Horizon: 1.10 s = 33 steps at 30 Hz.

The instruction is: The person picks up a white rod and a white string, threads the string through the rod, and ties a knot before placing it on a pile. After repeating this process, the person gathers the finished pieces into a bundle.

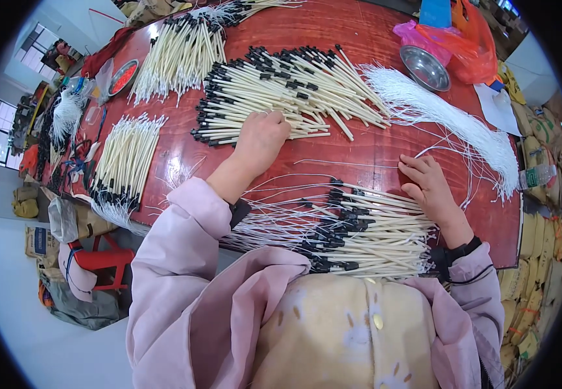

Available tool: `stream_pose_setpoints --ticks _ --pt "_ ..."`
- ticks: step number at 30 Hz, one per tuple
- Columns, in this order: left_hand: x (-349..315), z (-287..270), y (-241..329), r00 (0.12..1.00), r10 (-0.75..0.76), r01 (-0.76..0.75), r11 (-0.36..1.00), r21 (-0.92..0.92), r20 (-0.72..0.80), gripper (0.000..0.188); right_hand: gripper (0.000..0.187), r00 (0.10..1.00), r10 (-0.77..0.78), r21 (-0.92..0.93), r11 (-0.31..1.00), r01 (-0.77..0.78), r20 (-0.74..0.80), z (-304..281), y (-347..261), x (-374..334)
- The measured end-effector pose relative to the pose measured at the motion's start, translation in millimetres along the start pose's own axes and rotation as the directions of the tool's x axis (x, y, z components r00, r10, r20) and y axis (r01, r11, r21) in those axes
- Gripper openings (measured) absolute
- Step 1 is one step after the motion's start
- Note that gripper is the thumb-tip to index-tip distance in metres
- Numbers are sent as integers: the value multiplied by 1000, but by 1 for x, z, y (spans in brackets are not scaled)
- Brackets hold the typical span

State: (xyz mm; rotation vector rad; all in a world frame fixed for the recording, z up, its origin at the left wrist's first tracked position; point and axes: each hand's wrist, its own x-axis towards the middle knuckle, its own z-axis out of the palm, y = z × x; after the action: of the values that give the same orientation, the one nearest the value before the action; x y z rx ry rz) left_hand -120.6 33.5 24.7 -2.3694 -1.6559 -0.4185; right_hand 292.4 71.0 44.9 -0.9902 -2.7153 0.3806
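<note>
My left hand [263, 139] is curled over the near side of the middle pile of cream sticks [281, 91]; I can't quite tell whether it grips one. My right hand [431, 185] is half open, thumb apart from the fingers, beside the right end of the near bundle [391, 227]. A red strip of bench [352, 153] gives room between; its edge runs down the right. White strands [449, 117] block the far right, a metal bowl [425, 68] beyond.
</note>
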Motion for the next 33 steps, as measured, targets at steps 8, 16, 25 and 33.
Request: stream_pose_setpoints --ticks 8,16,25,33 --pt "6 -44 21 967 -82 25 973 -231 -240 8 46 999 11 32 999 -10 -34 1 1 2" --pt "-42 -19 33 923 -304 380 826 -417 238 11 46 998 42 73 997 -39 -39 3 4 1" --pt "-47 -19 47 939 -303 343 802 -489 161 10 46 998 61 71 996 -59 -27 1 -1 3" --pt "-44 -15 53 935 -320 353 815 -460 150 10 46 997 67 81 995 -64 -36 4 -1 2"
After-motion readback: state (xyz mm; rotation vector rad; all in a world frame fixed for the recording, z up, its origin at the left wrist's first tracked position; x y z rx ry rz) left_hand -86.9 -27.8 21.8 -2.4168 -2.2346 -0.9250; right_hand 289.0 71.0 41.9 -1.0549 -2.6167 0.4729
